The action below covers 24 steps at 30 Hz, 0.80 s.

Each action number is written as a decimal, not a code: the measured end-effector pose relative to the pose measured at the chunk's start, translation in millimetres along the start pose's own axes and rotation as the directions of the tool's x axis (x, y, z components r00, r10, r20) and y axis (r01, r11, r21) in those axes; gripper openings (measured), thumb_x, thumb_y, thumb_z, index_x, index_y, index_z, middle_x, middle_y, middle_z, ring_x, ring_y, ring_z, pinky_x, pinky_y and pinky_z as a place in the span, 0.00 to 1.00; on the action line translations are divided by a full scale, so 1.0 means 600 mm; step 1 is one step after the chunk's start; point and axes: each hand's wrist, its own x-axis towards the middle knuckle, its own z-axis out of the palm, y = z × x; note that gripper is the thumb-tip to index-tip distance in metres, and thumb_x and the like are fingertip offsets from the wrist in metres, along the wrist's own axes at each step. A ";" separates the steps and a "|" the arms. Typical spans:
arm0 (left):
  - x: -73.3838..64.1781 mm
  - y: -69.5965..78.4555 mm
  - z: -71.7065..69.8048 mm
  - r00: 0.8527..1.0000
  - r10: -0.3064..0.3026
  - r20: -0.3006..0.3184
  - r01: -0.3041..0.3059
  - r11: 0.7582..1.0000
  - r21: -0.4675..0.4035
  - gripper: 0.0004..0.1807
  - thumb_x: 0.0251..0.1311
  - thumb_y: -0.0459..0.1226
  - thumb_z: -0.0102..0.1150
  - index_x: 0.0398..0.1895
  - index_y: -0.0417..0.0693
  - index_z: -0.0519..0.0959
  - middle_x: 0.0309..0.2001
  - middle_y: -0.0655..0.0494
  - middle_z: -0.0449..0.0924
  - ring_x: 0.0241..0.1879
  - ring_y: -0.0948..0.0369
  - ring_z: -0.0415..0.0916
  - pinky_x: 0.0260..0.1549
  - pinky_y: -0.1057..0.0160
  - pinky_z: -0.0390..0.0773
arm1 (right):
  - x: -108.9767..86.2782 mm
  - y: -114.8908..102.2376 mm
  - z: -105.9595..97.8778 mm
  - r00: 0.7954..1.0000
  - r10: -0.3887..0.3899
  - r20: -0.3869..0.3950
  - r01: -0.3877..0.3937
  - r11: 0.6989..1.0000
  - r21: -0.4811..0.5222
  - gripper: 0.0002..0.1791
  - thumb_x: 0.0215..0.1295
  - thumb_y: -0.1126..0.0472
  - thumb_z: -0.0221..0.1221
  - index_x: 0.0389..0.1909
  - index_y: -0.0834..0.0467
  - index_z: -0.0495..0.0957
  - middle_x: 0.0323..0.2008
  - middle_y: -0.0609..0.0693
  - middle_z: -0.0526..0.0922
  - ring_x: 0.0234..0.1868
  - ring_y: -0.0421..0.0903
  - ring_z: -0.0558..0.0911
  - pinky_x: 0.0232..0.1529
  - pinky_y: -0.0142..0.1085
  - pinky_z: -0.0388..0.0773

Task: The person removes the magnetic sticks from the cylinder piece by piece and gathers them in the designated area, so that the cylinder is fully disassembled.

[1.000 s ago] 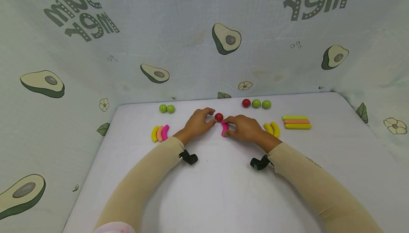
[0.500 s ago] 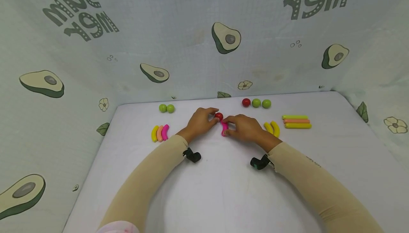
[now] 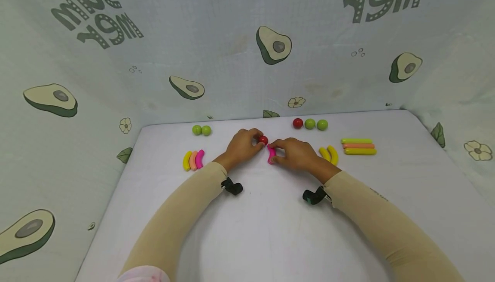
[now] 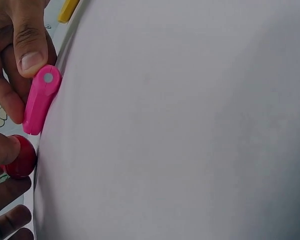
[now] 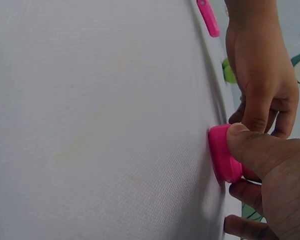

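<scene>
Near the back middle of the table, my left hand (image 3: 242, 146) pinches a glossy red ball (image 3: 264, 140) between thumb and fingers. Just right of it, my right hand (image 3: 294, 154) grips a curved pink piece (image 3: 271, 154), shaped like a small banana, which lies on the white cloth. The left wrist view has the thumb over the red ball (image 4: 24, 159), a small gap from the end of the pink piece (image 4: 41, 100). In the right wrist view the right thumb presses the pink piece (image 5: 223, 155), while the left hand (image 5: 265, 75) covers the ball.
Left on the table are two green balls (image 3: 202, 130) and a row of yellow, orange and pink curved pieces (image 3: 193, 160). To the right lie a red ball (image 3: 297, 123), two green balls (image 3: 316, 124), two yellow curved pieces (image 3: 329, 155) and three straight sticks (image 3: 359, 146).
My left hand has moved a little right and its thumb and fingers have come together on the red ball, which has shifted slightly left. The right hand stays on the pink piece.
</scene>
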 end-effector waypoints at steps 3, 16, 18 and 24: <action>-0.001 -0.005 -0.008 1.000 -0.006 -0.014 0.006 1.000 -0.003 0.18 0.70 0.44 0.64 0.60 0.49 0.80 0.49 0.58 0.86 0.55 0.55 0.75 0.57 0.56 0.74 | 0.000 0.000 0.000 1.000 0.004 0.002 -0.004 1.000 0.009 0.30 0.64 0.47 0.70 0.65 0.49 0.78 0.61 0.52 0.82 0.64 0.54 0.77 0.58 0.56 0.76; -0.011 -0.043 -0.057 0.994 -0.063 -0.084 0.059 0.997 -0.043 0.19 0.69 0.44 0.63 0.60 0.48 0.79 0.53 0.56 0.83 0.59 0.55 0.71 0.61 0.55 0.72 | 0.004 0.003 0.000 1.000 0.016 0.019 -0.016 1.000 0.003 0.30 0.64 0.45 0.70 0.66 0.48 0.78 0.62 0.52 0.81 0.64 0.55 0.76 0.58 0.56 0.76; -0.013 -0.048 -0.066 0.992 -0.067 -0.103 0.063 0.997 -0.042 0.19 0.69 0.43 0.63 0.60 0.47 0.79 0.53 0.56 0.83 0.59 0.55 0.71 0.61 0.55 0.71 | 0.004 0.002 0.000 1.000 0.018 0.016 -0.018 1.000 0.006 0.30 0.64 0.45 0.70 0.66 0.48 0.78 0.62 0.52 0.81 0.64 0.55 0.76 0.58 0.56 0.76; -0.020 -0.061 -0.090 0.986 -0.089 -0.139 0.080 0.994 -0.071 0.21 0.69 0.42 0.65 0.62 0.47 0.78 0.55 0.54 0.83 0.59 0.52 0.72 0.60 0.53 0.72 | 0.003 0.002 0.001 1.000 0.020 0.011 -0.020 1.000 0.011 0.30 0.63 0.45 0.70 0.66 0.47 0.79 0.61 0.51 0.81 0.64 0.55 0.76 0.57 0.56 0.77</action>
